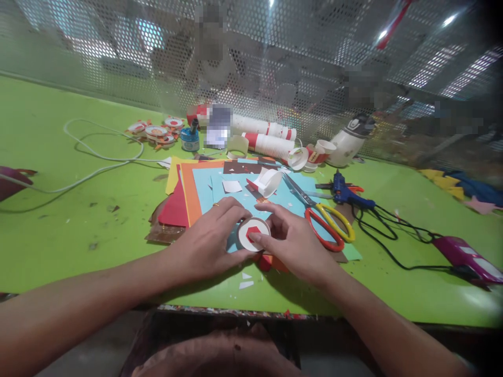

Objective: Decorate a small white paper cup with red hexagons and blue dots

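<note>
Between my two hands is a small white paper disc point(242, 240) with a darker rim and a red paper shape point(251, 233) on its face. My left hand point(212, 241) grips the disc's left edge between thumb and fingers. From the other side, my right hand point(294, 241) holds it, the thumb pressing on the red shape. Beneath lie sheets of coloured paper point(204, 188), with a cut piece of paper cup point(271, 182) on top. Close to my right hand rest scissors point(301, 192) with one red and one yellow handle. White paper scraps point(246, 285) lie near the table edge.
A blue glue gun point(342, 191) lies at right, its black cord running near a purple power strip point(467, 256). Stacked paper cups point(271, 146), a blue jar point(190, 140) and several decorated discs point(156, 132) stand behind. A white cord point(90, 170) loops at left.
</note>
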`<state>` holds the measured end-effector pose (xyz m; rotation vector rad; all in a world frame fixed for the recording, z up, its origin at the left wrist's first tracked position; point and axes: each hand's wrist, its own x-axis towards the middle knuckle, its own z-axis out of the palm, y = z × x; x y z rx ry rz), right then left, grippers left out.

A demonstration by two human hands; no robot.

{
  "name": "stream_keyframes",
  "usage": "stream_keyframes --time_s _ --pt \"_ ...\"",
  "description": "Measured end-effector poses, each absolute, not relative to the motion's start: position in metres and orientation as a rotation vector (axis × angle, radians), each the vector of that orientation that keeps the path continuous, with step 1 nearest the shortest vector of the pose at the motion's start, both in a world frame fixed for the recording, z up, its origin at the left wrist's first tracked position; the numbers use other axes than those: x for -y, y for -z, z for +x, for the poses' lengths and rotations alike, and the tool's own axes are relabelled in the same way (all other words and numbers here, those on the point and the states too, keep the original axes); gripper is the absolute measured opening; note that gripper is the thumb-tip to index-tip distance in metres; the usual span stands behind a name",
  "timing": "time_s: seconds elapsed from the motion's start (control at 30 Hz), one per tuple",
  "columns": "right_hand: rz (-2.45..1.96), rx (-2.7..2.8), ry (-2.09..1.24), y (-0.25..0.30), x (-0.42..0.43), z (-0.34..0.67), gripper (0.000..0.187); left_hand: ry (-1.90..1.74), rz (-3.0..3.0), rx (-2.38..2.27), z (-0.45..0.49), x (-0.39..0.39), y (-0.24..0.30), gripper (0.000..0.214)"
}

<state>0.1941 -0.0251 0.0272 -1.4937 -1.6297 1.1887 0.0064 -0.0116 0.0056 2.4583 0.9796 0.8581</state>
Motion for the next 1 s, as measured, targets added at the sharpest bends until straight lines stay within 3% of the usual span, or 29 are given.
stream_keyframes --time_s 1.0 --pt "-1.308 1.512 -1.272 -0.032 0.022 0.209 0.040 -0.905 2.407 -0.908 0.003 0.007 -0.004 0.036"
